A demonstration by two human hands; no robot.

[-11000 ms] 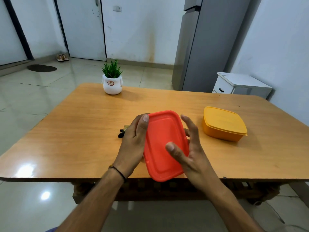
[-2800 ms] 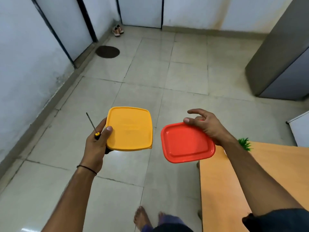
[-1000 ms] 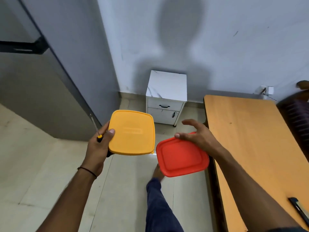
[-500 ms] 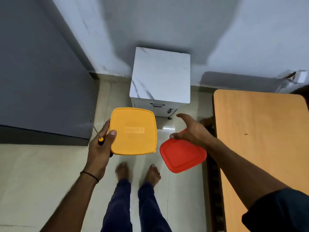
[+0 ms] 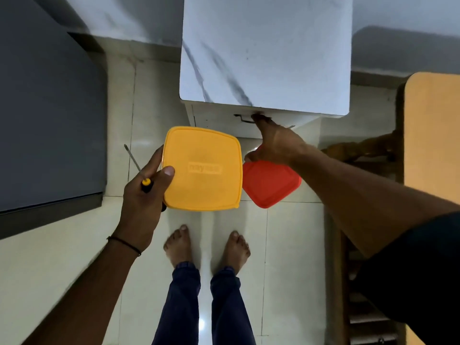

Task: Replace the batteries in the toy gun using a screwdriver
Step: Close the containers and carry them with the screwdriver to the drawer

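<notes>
My left hand point(image 5: 143, 195) grips a yellow lidded box point(image 5: 202, 169) together with a screwdriver point(image 5: 139, 168), whose thin metal shaft points up and left past my thumb. My right hand point(image 5: 275, 143) holds a red lidded box point(image 5: 270, 184) under its palm while its fingers reach out to the dark handle point(image 5: 242, 118) of the top drawer of a small white cabinet. The toy gun is not in view.
The white cabinet with a marble-pattern top point(image 5: 263, 53) stands right in front of me against the wall. A grey fridge point(image 5: 47, 115) is on the left. The wooden table point(image 5: 433, 135) edge is on the right. My bare feet point(image 5: 206, 247) stand on pale floor tiles.
I have stepped up to the white cabinet and look straight down on it. My right hand, with the red box, has reached forward to the drawer handle. My left hand holds the same things.
</notes>
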